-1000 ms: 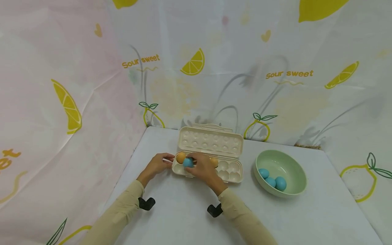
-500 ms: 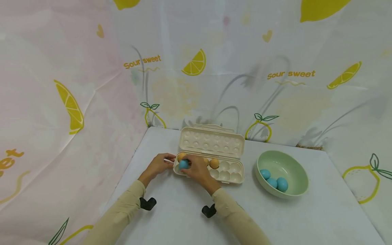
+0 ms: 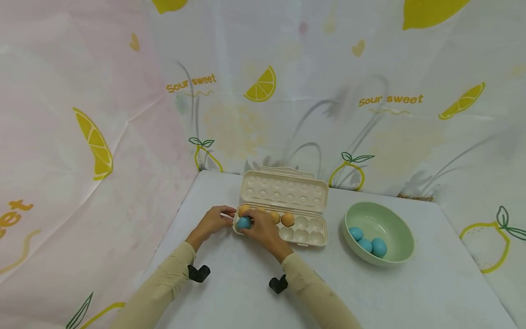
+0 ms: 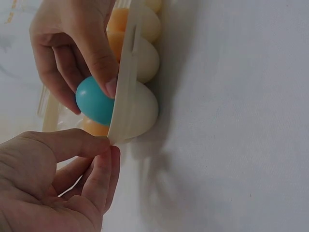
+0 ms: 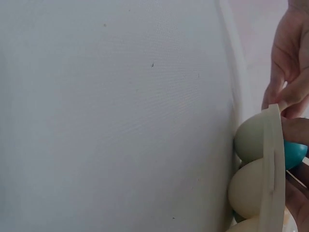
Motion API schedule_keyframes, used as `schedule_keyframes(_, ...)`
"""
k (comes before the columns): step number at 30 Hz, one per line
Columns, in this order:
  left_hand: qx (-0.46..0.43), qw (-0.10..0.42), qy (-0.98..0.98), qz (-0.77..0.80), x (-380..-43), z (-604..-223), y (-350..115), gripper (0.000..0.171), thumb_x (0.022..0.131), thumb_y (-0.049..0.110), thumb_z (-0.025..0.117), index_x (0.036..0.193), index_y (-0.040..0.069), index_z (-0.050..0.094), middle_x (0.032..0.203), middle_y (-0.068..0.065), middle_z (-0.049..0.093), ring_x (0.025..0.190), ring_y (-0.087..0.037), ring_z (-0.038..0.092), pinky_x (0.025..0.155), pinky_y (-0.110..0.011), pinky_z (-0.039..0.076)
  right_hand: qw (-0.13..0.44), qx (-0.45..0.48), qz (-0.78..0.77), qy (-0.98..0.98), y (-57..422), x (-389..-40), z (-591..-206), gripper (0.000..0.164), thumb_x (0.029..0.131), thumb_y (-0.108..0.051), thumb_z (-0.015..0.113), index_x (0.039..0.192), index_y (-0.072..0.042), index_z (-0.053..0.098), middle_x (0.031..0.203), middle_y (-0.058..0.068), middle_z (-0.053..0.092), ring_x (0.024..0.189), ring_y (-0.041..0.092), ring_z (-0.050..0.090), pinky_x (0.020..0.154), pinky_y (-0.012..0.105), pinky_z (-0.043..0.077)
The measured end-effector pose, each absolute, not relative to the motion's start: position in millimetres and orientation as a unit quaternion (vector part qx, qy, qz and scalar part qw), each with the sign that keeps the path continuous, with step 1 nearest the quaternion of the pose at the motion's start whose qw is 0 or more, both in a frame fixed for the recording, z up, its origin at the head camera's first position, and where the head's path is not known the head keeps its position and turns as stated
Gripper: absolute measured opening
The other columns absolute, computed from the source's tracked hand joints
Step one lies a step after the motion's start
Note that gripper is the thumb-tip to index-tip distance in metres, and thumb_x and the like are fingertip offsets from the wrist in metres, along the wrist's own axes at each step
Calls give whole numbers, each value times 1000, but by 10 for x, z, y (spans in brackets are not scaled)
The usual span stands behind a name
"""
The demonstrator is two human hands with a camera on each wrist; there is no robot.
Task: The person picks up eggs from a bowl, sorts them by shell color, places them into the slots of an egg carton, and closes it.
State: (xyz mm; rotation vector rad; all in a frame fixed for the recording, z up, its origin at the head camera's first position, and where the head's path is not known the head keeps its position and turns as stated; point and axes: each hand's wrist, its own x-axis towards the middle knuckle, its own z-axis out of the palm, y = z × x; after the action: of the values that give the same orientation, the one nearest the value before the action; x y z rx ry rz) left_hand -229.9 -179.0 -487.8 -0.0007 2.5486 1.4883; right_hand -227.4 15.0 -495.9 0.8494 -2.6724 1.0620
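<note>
One blue egg (image 3: 243,223) is pinched in the right hand (image 3: 265,228) at the front-left of an egg carton (image 3: 301,236); the left hand (image 3: 213,222) pinches the rim (image 4: 126,82). That grip partly blocks at least three orange eggs (image 3: 287,219); a green bowl (image 3: 396,230) holds three blue eggs (image 3: 378,247).

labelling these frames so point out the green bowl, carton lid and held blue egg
Green bowl (image 3: 396,234), head view: bare inner wall
Carton lid (image 3: 284,189), head view: inner face
Held blue egg (image 4: 93,101), left wrist view: exposed side
</note>
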Motion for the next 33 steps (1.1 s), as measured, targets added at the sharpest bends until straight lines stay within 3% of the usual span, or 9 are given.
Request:
schedule_keyframes(21, -4, 96, 858, 504, -2285, -4882, -1793, 39, 85, 0, 66, 123, -2, 63, 113, -14, 65, 98, -27, 66, 78, -35, 53, 76, 303, 378, -872, 175, -2256, -5017, 38, 76, -17, 85, 107, 0, 71, 100, 6, 69, 91, 16, 65, 78, 22, 52)
schedule_keyframes(33, -6, 100, 859, 502, -2288, -4877, -1789, 39, 85, 0, 65, 124, -2, 63, 112, -13, 65, 97, -24, 64, 77, -34, 52, 103, 299, 401, -860, 487, -2287, -4780, 32, 77, -8, 82, 104, 3, 70, 101, 14, 69, 92, 30, 67, 78, 39, 55)
